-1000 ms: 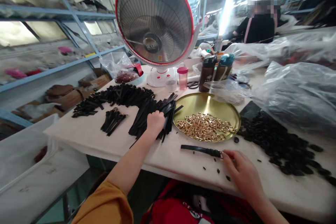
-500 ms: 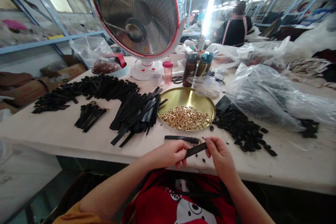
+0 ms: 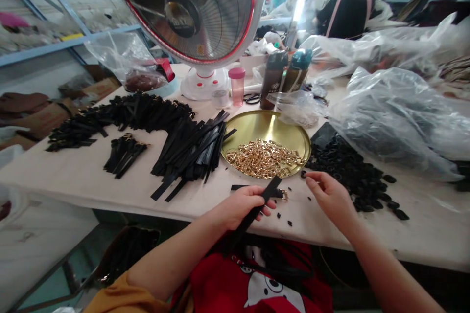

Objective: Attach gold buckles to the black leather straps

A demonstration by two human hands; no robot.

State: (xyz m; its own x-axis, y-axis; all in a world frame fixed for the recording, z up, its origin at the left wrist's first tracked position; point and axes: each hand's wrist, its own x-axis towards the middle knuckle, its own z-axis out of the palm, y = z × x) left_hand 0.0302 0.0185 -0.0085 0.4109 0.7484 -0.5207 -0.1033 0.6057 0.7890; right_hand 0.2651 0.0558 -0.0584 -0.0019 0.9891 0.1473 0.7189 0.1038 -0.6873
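My left hand [image 3: 249, 205] is closed around a flat black strap [image 3: 272, 189], which slants from over my lap up toward the tray. Beyond that hand lies another black strap with a gold buckle [image 3: 284, 194], partly hidden by my fingers. My right hand [image 3: 328, 195] is slightly open, fingers loosely curled. Its fingertips are beside a small black loop [image 3: 303, 174] at the tray's edge; whether they touch it I cannot tell. The gold tray [image 3: 264, 120] bears a heap of gold buckles [image 3: 262, 156]. Right of it spreads a pile of black loops [image 3: 348, 168].
Left of the tray lie loose black straps [image 3: 198, 149], a small buckled bunch [image 3: 124, 156] and a long row of buckled straps [image 3: 139, 110]. Behind stand a round heater [image 3: 187, 14], a pink-lidded cup [image 3: 237, 88] and dark bottles [image 3: 273, 80]. Plastic bags [image 3: 400, 117] fill the right; a person [image 3: 347, 10] is farther back.
My right hand has let go of the strap and moved right to the small black loop. My left hand keeps the strap, now tilted more steeply. The view has shifted a little.
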